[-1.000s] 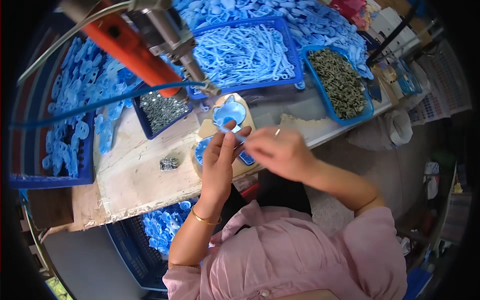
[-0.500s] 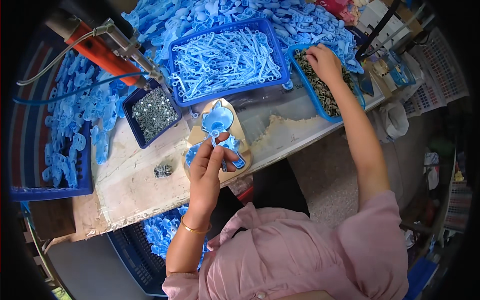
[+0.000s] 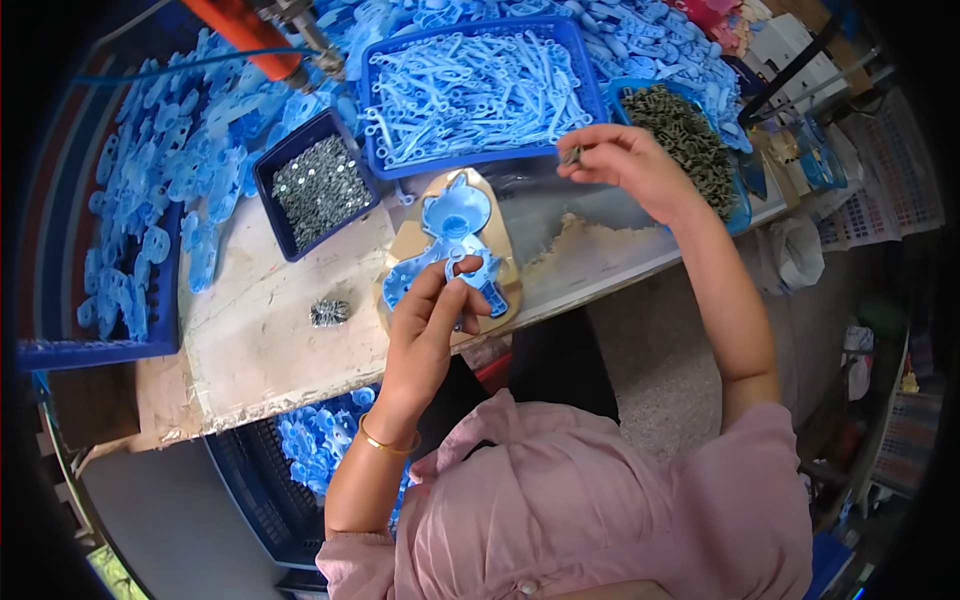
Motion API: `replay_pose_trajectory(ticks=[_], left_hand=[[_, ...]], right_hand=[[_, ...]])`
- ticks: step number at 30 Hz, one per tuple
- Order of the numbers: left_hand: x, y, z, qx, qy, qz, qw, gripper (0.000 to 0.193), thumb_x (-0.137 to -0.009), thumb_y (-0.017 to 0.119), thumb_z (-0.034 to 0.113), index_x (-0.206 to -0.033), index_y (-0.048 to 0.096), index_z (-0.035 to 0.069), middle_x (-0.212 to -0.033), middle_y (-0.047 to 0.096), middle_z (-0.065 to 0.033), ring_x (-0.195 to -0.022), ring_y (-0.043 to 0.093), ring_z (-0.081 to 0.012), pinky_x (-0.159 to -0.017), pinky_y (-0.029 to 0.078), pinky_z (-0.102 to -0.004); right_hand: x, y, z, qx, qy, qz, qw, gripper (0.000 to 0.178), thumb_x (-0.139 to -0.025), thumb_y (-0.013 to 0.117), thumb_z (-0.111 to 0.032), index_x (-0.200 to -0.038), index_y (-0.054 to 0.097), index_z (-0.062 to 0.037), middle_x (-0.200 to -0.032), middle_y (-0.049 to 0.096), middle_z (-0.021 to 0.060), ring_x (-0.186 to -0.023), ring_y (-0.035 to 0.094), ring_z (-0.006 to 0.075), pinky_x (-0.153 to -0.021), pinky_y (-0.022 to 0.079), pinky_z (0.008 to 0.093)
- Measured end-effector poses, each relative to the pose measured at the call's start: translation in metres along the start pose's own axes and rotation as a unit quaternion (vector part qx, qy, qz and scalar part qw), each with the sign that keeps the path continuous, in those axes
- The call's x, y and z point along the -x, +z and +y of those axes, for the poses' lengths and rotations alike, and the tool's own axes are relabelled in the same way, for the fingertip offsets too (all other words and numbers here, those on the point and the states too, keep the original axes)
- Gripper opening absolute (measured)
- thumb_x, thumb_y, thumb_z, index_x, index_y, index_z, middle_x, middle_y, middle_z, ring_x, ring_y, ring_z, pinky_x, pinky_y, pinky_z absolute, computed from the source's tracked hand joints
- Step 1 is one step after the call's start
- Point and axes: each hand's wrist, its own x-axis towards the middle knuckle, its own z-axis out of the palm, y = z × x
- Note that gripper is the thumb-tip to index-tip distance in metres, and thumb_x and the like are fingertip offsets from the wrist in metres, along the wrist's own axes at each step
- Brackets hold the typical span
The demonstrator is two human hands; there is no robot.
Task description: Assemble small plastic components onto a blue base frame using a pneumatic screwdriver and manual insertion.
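Observation:
My left hand (image 3: 432, 322) pinches a light blue plastic link (image 3: 454, 262) by its shank, with the ring end showing above the fingers. It hovers over a tan fixture block (image 3: 410, 238) on which blue animal-shaped plastic shells (image 3: 456, 210) lie, partly hidden by this hand. My right hand (image 3: 640, 172) is raised over the table, between the fixture and a blue tray (image 3: 742, 212) heaped with small dark metal parts. Between its thumb and fingertips is a small dark metal part (image 3: 571, 156), too small to make out exactly.
A blue basket (image 3: 480, 160) full of ringed links stands behind the fixture. Left of it sits a dark blue bin (image 3: 268, 190) of small metal pieces. An orange power tool (image 3: 245, 38) hangs above. A metallic clump (image 3: 329, 313) lies near the table's front edge.
My right hand has come out of the tray and moved left, now with a small metal part in its fingertips. My left hand still holds the link; the view has shifted slightly.

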Motion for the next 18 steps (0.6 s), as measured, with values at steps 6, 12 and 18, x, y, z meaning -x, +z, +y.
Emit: replay_pose_trajectory(ticks=[6,12,18], left_hand=[[0.005,-0.010,-0.003,-0.104,0.029,0.036,0.994,0.026,-0.108,0.051,0.020,-0.124,0.057,0.000,-0.076,0.057,0.0010,-0.069,0.047,-0.0057,-0.063,0.040,-0.0238],[0.005,-0.010,-0.002,-0.175,0.045,0.042,0.983,0.021,-0.103,0.061,0.017,-0.106,0.049,0.000,-0.075,0.060,-0.0077,-0.065,0.054,-0.0123,-0.061,0.044,-0.0304],[0.004,-0.012,-0.007,-0.256,0.113,0.066,0.958,0.023,-0.100,0.065,0.017,-0.103,0.050,0.001,-0.077,0.063,-0.0143,-0.064,0.064,-0.0280,-0.056,0.046,-0.0362]], right_hand=[[0.005,0.064,0.000,-0.030,0.043,-0.146,0.988,0.013,-0.100,0.063,-0.013,-0.109,0.064,-0.0047,-0.114,0.072,0.0083,-0.103,0.070,0.0145,-0.086,0.056,0.0262],[0.009,0.100,0.005,0.017,0.061,-0.182,0.981,0.017,-0.096,0.069,-0.018,-0.107,0.066,-0.0048,-0.090,0.065,-0.0017,-0.076,0.060,0.0031,-0.063,0.048,0.0206],[0.014,0.115,0.006,0.013,0.105,-0.175,0.979,0.015,-0.098,0.067,-0.019,-0.099,0.066,-0.0038,-0.078,0.064,-0.0002,-0.064,0.059,0.0044,-0.053,0.045,0.0203]])
